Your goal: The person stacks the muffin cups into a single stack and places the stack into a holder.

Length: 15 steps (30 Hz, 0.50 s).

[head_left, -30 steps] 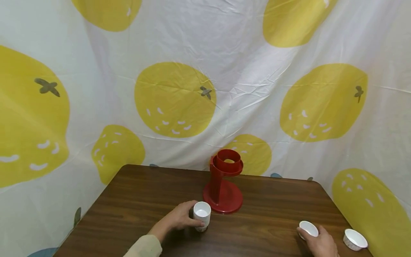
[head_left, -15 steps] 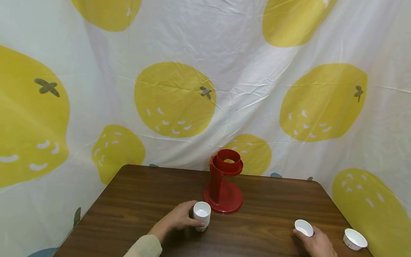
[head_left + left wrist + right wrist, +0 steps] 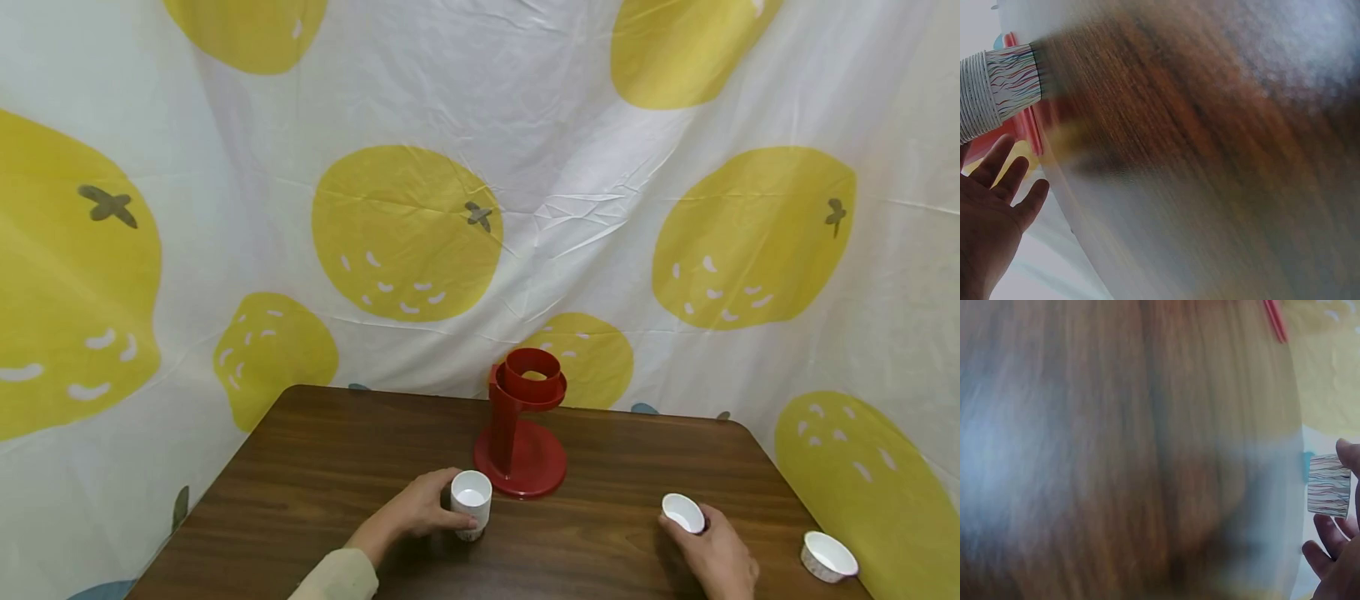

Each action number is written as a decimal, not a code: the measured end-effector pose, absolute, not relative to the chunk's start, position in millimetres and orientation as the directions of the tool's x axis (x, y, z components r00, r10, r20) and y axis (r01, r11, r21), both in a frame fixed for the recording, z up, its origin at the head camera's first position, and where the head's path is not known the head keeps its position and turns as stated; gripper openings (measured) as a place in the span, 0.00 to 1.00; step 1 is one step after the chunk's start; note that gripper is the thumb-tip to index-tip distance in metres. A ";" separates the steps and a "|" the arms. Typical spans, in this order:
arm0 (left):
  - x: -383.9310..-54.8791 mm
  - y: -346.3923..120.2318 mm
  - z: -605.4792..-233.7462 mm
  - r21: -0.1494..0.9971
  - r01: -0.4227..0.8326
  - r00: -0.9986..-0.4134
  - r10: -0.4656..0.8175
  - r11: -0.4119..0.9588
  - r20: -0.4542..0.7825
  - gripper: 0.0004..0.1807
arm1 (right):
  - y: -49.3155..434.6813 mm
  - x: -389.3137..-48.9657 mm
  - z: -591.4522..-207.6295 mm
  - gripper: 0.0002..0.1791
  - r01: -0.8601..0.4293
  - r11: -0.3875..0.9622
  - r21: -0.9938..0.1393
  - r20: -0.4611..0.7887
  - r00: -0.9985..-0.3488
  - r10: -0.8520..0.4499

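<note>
My left hand (image 3: 424,505) grips a stack of small white cups (image 3: 471,503) on the table, thumb at the near side and fingers behind. In the left wrist view the stack (image 3: 1013,84) shows many ribbed rims above one side printed with coloured wavy lines; the other fingers spread below it. To the right, my right hand (image 3: 718,552) holds a single white cup (image 3: 682,513) between thumb and fingers, its mouth up and slightly tilted. The same wavy print covers this cup (image 3: 1329,485) in the right wrist view, held above the table.
A red stand (image 3: 531,460) with a round base and an upper ring holder stands behind the stack. Another white patterned cup (image 3: 828,557) sits near the right edge of the brown wooden table (image 3: 360,442). A lemon-print cloth (image 3: 570,167) hangs behind.
My right hand has carried its cup left and slightly away from me, leaving the cup at the right edge behind. The left hand and its stack have stayed in place.
</note>
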<state>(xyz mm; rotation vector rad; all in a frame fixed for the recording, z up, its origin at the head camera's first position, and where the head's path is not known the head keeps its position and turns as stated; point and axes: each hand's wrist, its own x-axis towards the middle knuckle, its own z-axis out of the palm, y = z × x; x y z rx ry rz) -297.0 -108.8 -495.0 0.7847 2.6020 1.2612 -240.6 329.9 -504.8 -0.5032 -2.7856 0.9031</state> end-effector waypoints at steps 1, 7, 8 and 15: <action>-296.9 -108.9 -494.9 0.766 0.392 -0.853 0.513 0.510 0.094 0.33 | 327.3 -240.9 -503.1 0.48 0.253 0.763 -0.594 0.068 -0.930 0.361; -296.3 -108.9 -495.2 0.769 0.391 -0.853 0.514 0.506 0.096 0.33 | 308.9 -241.6 -494.7 0.43 0.168 0.797 -0.581 0.160 -0.936 0.313; -296.4 -108.9 -495.3 0.770 0.391 -0.852 0.514 0.504 0.096 0.33 | 305.5 -242.1 -493.8 0.43 0.159 0.798 -0.582 0.168 -0.936 0.309; -297.7 -108.8 -496.8 0.767 0.399 -0.847 0.522 0.503 0.098 0.34 | 284.7 -247.0 -487.3 0.42 0.129 0.815 -0.565 0.191 -0.940 0.281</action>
